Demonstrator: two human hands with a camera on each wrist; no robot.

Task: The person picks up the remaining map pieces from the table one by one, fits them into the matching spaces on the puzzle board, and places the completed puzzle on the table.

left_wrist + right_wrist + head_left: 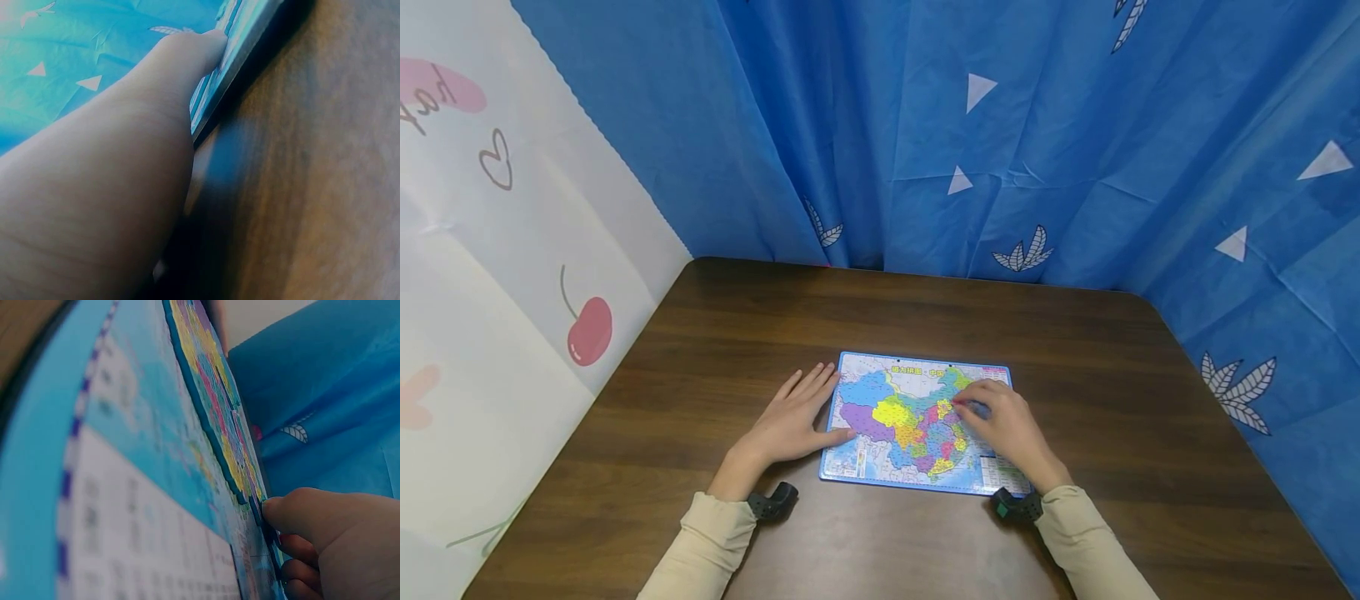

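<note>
A map puzzle board (962, 479) with a blue border lies flat on the table. Coloured raised puzzle pieces (215, 415) cover its middle, among them a blue, a purple and a yellow one at left. My left hand (790, 425) is spread flat at the board's left side, thumb over its edge and fingers on the wood. Over the right part of the map, my right hand (1009, 425) pinches a small reddish puzzle piece (958, 402) between thumb and fingertips. Those fingertips are right at the edge of the raised pieces; most of the pinched piece is hidden by them.
The dark wooden table (760, 325) extends around the board. A blue curtain (880, 167) hangs behind it and on the right, a white printed cloth (512, 250) on the left. Each wrist wears a black camera band (772, 502).
</note>
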